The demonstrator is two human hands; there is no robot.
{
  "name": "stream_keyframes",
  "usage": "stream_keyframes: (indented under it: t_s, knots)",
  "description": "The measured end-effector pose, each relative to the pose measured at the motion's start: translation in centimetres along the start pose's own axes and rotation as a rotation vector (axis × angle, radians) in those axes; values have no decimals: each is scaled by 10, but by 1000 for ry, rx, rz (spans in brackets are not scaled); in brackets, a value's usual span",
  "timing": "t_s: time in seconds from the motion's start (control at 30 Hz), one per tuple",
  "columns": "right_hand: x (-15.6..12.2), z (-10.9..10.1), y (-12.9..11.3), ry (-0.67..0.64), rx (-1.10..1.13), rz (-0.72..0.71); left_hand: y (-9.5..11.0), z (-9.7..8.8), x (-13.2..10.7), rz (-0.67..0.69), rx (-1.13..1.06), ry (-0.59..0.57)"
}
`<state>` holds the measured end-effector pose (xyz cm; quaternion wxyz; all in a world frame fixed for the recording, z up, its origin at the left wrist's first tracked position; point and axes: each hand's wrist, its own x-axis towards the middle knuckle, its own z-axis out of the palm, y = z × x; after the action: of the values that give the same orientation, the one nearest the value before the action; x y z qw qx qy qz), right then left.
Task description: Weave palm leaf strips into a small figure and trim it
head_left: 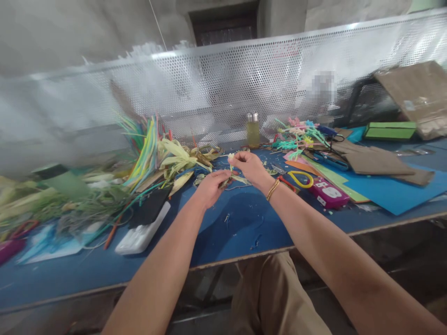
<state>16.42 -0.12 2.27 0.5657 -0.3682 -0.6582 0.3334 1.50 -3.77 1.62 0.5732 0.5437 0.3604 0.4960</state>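
Over the middle of the blue table [226, 242], both hands meet at a small pale yellow flower-like piece [231, 159]. My right hand [250, 166], with a gold bracelet [273, 189] at the wrist, pinches it near its top between thumb and fingertips. Just below and to the left, my left hand [212, 187] is closed around its lower end, where some greenish-brown strips show; the fingers partly hide them. Pale dried corn husks [179, 157] lie behind my left hand. Scissors with yellow handles [301, 179] lie right of my right hand.
A bundle of coloured pipe cleaners [145, 149] stands left of the husks. Nearer are a black phone-like slab [148, 209] and a white case [139, 237]. Rightward lie a magenta box [328, 191], blue paper [387, 195] and cardboard [377, 158]. A perforated metal screen [226, 88] borders the back.
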Motion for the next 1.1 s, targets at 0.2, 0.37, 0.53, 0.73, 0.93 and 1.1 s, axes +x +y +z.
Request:
stream_keyframes:
  t_s: [0.2,0.37,0.53,0.73,0.93,1.1]
  knots:
    - [-3,-18,-15,-341,-294,75,4,-5,2,104,-109,89]
    - [0,-21,-12,-241,-431,-15,5,-8,3,44,-131,62]
    - [-2,-17,-13,-212,-453,-73,1,-6,4,29,-77,102]
    - [-1,-16,-12,-197,-501,-104,-1,-6,8,-6,-92,168]
    - [2,-18,-6,-167,-593,-63,0,-6,9,-142,-75,178]
    - [3,-22,-6,-165,-645,-54,0,-4,8,-175,-40,124]
